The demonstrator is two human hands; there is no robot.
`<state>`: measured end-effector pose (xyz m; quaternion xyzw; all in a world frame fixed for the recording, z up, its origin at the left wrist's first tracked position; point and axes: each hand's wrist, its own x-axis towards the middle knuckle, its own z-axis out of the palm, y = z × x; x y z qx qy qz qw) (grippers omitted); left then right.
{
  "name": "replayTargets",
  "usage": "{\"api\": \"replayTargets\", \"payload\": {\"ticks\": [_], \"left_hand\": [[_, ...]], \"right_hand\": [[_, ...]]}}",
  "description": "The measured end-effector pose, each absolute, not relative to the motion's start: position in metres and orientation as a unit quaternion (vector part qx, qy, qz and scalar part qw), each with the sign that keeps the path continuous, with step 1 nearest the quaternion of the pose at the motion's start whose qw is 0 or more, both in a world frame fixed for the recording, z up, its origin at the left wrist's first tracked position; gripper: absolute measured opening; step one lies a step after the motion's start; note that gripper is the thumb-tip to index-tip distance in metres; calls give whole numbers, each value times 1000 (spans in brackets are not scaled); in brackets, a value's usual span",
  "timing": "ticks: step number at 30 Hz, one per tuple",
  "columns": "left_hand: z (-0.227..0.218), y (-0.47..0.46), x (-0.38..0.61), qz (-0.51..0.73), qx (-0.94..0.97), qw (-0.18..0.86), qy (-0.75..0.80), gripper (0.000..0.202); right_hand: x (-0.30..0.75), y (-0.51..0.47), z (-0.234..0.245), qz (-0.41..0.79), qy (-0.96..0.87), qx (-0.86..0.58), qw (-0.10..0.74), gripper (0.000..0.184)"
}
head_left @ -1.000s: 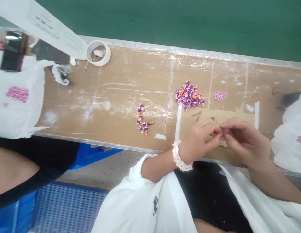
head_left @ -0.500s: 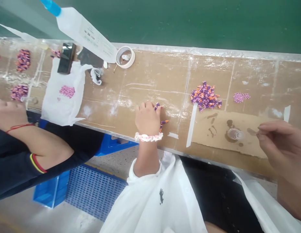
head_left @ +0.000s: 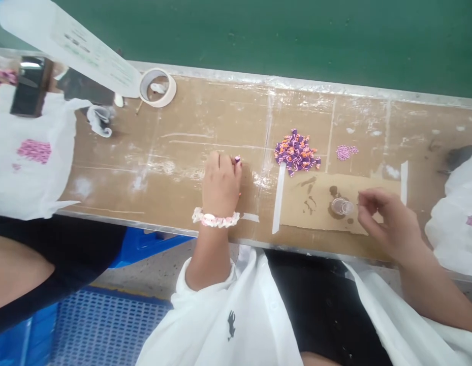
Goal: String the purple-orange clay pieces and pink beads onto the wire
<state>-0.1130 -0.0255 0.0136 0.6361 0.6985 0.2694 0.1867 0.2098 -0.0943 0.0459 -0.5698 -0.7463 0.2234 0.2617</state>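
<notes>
My left hand (head_left: 219, 184) lies palm-down on the brown bench top (head_left: 182, 152), fingers curled over a small row of purple-and-orange pieces; one pinkish piece (head_left: 237, 159) shows at its fingertips. A frilly white band circles that wrist. My right hand (head_left: 388, 221) hovers over a taped-down cardboard sheet (head_left: 319, 223), fingers pinched close beside a small clear cup (head_left: 341, 206); what the fingers pinch is too small to make out. A pile of purple-and-orange pieces (head_left: 295, 151) and a smaller heap of pink bits (head_left: 346, 151) lie beyond the cardboard.
A roll of masking tape (head_left: 158, 87) sits at the back left by a white bottle (head_left: 68, 43). A white plastic bag (head_left: 26, 168) with pink bits and a dark phone (head_left: 27, 85) lie at left. Another person's leg (head_left: 18, 269) and a blue crate (head_left: 106, 325) are lower left.
My hands were together over the cardboard a second ago. The left hand moved left onto the small row of pieces; the right hand has come back close to the clear cup.
</notes>
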Motion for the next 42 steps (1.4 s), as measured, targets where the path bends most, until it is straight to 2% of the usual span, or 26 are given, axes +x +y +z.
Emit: {"api": "replayTargets", "payload": {"ticks": [3, 8, 14, 17, 20, 23, 27, 42], "left_hand": [[27, -36, -96, 317, 653, 223, 650, 9], [36, -54, -59, 351, 597, 484, 535, 13], [34, -60, -25, 391, 419, 690, 442, 20], [28, -60, -18, 386, 310, 785, 372, 29], [25, -62, -12, 356, 223, 854, 307, 33], [28, -64, -8, 319, 194, 892, 255, 33], [33, -68, -4, 302, 203, 904, 223, 29], [35, -74, -1, 303, 195, 913, 193, 21]], "right_hand": [[209, -95, 43, 225, -769, -552, 230, 35], [209, -97, 39, 238, -802, -519, 174, 33], [209, -95, 38, 203, -831, -498, 139, 27], [208, -95, 41, 216, -819, -509, 155, 24], [204, -99, 47, 232, -762, -552, 247, 24], [192, -103, 54, 252, -684, -569, 381, 24], [167, -104, 63, 285, -640, -550, 455, 23], [142, -104, 70, 326, -662, -514, 437, 31]]}}
